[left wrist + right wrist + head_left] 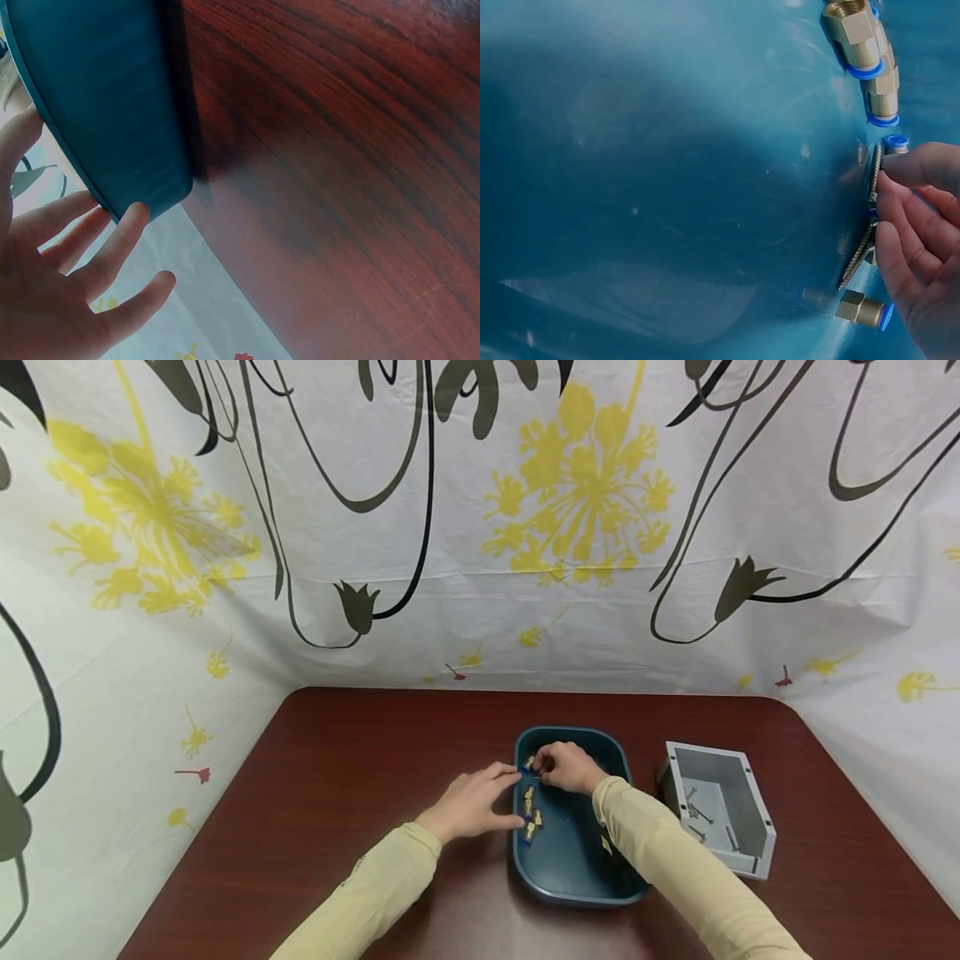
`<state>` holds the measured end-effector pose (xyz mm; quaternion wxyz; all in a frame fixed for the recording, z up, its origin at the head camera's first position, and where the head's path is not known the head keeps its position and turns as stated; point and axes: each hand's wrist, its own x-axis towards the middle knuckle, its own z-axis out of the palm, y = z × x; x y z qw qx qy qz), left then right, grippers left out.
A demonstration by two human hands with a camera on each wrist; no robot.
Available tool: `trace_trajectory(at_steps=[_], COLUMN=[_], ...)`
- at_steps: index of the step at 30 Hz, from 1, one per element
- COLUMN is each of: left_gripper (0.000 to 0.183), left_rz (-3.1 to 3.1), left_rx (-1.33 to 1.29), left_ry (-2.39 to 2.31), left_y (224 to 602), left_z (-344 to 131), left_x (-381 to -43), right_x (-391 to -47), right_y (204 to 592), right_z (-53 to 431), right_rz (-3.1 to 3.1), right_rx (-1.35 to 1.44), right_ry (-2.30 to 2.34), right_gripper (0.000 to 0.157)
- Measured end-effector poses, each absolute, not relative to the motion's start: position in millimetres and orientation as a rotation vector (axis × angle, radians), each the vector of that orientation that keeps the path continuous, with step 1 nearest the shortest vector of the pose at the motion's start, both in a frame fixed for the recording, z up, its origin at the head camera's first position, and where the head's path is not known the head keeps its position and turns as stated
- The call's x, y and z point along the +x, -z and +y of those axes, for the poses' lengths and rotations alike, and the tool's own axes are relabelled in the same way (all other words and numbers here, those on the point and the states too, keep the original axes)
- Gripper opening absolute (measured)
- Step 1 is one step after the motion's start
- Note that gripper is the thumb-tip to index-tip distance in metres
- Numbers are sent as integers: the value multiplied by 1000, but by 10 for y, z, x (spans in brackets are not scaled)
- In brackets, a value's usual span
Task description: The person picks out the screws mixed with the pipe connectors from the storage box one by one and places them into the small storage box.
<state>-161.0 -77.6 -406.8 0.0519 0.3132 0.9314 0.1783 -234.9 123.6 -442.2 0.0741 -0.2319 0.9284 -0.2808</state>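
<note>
A dark teal tray holds brass push-in fittings with blue collars, gathered along its left wall. My right hand reaches into the tray's far left part, fingers curled. In the right wrist view, its thumb and fingertips pinch a thin threaded screw beside the wall; the fingers partly cover the fittings behind. A second screw leans just below, close to a loose fitting. My left hand is spread at the tray's left side, its fingers straight and touching the rim.
A grey box with several screws inside stands right of the tray. Both are on a dark red-brown wooden table. A white patterned cloth hangs behind the table and along its sides. My right forearm crosses the tray's right rim.
</note>
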Motion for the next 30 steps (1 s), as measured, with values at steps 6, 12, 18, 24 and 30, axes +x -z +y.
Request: trace_trajectory(at_steps=[6,12,18,24,30], left_gripper=[66,66,66,65,65], left_rz=[2831,2835,2832,2839,2838], left_rx=[945,966,959,971,969], left_ry=[-545,-549,-550,-546,-548], left_y=[4068,4069,4073,4068,4063], left_z=[-779,-779,-779,-776,-774], left_x=[-1611,-1604,-1608,-1606,-1598], right_x=[-2333,-2320,-2306,-2296,-2282], right_y=[4427,4459,4491,4508,4509], right_z=[1231,1231,1229,1222,1219], right_rz=[2785,2774,2756,2769,2780], right_rx=[-711,-736,-735,-745,-749], right_ry=[809,823,845,829,836], right_gripper=[13,14,13,12,12])
